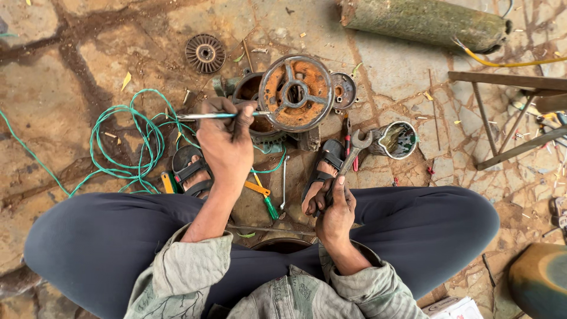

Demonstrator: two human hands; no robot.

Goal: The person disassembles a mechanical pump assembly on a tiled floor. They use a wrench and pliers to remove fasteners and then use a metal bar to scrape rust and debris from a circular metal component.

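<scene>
The rusty motor housing [295, 94] sits on the stone floor [53, 82] just beyond my sandalled feet, its round end cover with the spoked hub facing up at me. To its left a tangle of green wire [127, 145] loops over the ground, and a small ribbed fan disc [205, 53] lies apart, farther up. My left hand [225, 142] is closed around a slim metal tool [221, 116], which lies across my fingers with its tip pointing right, touching the rim of the housing. A green-handled screwdriver [266, 199] lies between my feet. My right hand [335, 212] is clenched on the shank of an open-ended spanner [353, 150], whose jaw end points up and away, not on any bolt. Right of that stands a small tin can [396, 140], then a metal frame [502, 112]. I judge I am working at the seam of the cover, prying or scraping. The next move, I think, calls for steady pressure at the rim without slipping.
</scene>
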